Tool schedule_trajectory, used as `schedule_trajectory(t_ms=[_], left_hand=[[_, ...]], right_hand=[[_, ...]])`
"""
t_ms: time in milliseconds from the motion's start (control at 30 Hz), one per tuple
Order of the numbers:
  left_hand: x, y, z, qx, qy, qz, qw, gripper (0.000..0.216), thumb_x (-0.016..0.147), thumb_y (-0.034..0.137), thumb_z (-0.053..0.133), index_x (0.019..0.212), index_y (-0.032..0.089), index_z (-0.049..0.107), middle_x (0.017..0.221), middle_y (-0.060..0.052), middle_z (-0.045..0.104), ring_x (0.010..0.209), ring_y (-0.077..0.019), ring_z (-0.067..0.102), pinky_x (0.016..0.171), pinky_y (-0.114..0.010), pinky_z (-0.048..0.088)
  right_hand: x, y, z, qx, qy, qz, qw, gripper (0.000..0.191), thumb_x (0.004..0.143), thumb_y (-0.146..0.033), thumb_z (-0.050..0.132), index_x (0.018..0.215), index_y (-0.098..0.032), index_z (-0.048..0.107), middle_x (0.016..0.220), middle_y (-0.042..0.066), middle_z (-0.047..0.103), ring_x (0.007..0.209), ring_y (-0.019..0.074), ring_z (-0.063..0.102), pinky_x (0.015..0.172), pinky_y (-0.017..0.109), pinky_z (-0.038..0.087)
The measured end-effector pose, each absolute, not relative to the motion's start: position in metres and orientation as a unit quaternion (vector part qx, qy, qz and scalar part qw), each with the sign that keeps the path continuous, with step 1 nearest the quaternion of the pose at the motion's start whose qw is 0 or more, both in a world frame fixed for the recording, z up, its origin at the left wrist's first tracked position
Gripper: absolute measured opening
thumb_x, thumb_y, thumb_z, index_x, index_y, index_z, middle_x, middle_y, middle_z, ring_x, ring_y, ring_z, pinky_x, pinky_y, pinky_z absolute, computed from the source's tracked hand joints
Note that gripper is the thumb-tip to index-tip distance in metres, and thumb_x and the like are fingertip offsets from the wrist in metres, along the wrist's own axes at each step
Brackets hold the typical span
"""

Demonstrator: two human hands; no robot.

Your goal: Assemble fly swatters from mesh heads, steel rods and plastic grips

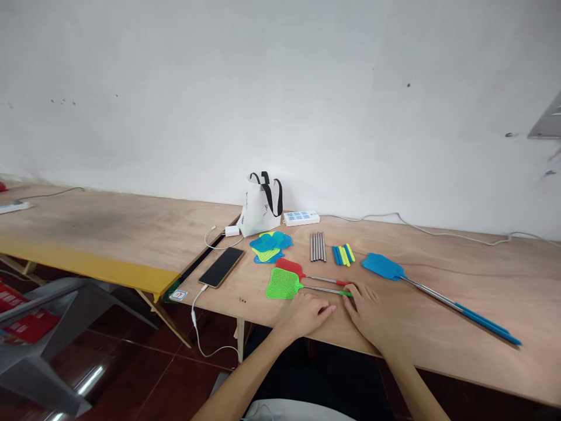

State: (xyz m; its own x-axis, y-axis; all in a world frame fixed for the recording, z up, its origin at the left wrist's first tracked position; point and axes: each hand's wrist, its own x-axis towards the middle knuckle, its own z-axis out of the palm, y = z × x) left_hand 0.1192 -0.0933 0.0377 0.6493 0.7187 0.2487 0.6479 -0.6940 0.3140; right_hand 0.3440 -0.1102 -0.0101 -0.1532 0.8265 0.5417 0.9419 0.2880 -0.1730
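My left hand (pixel 307 314) lies on the wooden table near its front edge, thumb apart from the loosely bent fingers, with nothing seen in it. Just behind it are a green fly swatter (pixel 283 284) and a red fly swatter (pixel 290 267), their metal rods pointing right. My right hand (pixel 364 307) rests palm down with fingers spread, fingertips at the handle ends of both swatters. Blue fly swatters (pixel 382 266) lie together to the right, handles toward the front right. Loose blue and yellow swatter heads (pixel 270 245) are piled behind the green one.
Metal rods (pixel 318 247) and blue and yellow handle grips (pixel 343 255) lie in rows. A phone (pixel 221 266) on a white cable is at left. A white bag (pixel 259 207) and power strip (pixel 301 218) stand by the wall. A grey chair (pixel 56 327) is at lower left.
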Motion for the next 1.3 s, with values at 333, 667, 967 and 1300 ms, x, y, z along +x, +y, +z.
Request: schedule_trajectory(t_ms=[333, 667, 967, 1300], left_hand=[[0.1207, -0.0933, 0.0377, 0.902, 0.380, 0.177, 0.101, 0.041, 0.103, 0.041, 0.051, 0.073, 0.019, 0.069, 0.075, -0.004, 0.073, 0.072, -0.0199, 0.066, 0.064, -0.030, 0.035], [0.1196, -0.0946, 0.0414, 0.903, 0.383, 0.170, 0.100, 0.041, 0.103, 0.042, 0.050, 0.075, 0.019, 0.070, 0.077, -0.004, 0.074, 0.074, -0.0201, 0.066, 0.065, -0.029, 0.036], [0.1211, -0.0944, 0.0382, 0.904, 0.382, 0.167, 0.092, 0.042, 0.103, 0.043, 0.049, 0.076, 0.019, 0.071, 0.078, -0.005, 0.075, 0.075, -0.0211, 0.066, 0.065, -0.030, 0.036], [0.1202, -0.0947, 0.0392, 0.903, 0.381, 0.173, 0.097, 0.042, 0.103, 0.043, 0.050, 0.075, 0.020, 0.070, 0.077, -0.004, 0.074, 0.075, -0.0204, 0.067, 0.067, -0.029, 0.037]], right_hand=[[0.3437, -0.1109, -0.0093, -0.593, -0.751, -0.093, 0.275, 0.019, 0.101, -0.033, 0.043, 0.108, -0.025, 0.058, 0.119, 0.008, 0.068, 0.108, 0.0258, 0.063, 0.093, 0.042, 0.047], [0.3431, -0.1119, -0.0073, -0.596, -0.750, -0.102, 0.267, 0.019, 0.101, -0.032, 0.043, 0.107, -0.025, 0.060, 0.118, 0.007, 0.068, 0.107, 0.0242, 0.063, 0.092, 0.039, 0.047], [0.3434, -0.1125, -0.0074, -0.593, -0.753, -0.109, 0.264, 0.020, 0.101, -0.033, 0.042, 0.109, -0.024, 0.059, 0.117, 0.008, 0.068, 0.106, 0.0248, 0.063, 0.092, 0.039, 0.046], [0.3416, -0.1144, -0.0040, -0.600, -0.750, -0.093, 0.262, 0.020, 0.101, -0.031, 0.042, 0.107, -0.024, 0.059, 0.118, 0.009, 0.067, 0.108, 0.0246, 0.062, 0.093, 0.039, 0.046]])
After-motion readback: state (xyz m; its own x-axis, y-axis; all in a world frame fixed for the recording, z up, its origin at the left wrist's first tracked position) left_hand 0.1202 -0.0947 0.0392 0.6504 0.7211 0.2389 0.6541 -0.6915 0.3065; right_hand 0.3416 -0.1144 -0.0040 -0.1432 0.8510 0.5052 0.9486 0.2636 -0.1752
